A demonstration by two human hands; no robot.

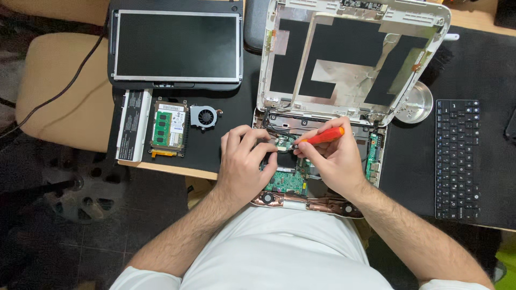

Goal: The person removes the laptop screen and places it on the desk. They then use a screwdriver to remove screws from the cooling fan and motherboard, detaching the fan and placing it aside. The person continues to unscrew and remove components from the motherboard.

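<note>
Orange-handled, the screwdriver [321, 137] lies clamped in the right hand [332, 161], its long axis running from two o'clock at the handle down to eight o'clock, tip on the green circuit board [285, 180] inside the opened laptop base [317, 203]. The left hand [244, 166] rests curled on the board, fingers together, holding nothing. At ten o'clock on the black mat [215, 145] sit a small fan [204, 116] and a screen panel [176, 45]; a keyboard [457, 158] lies at three o'clock.
</note>
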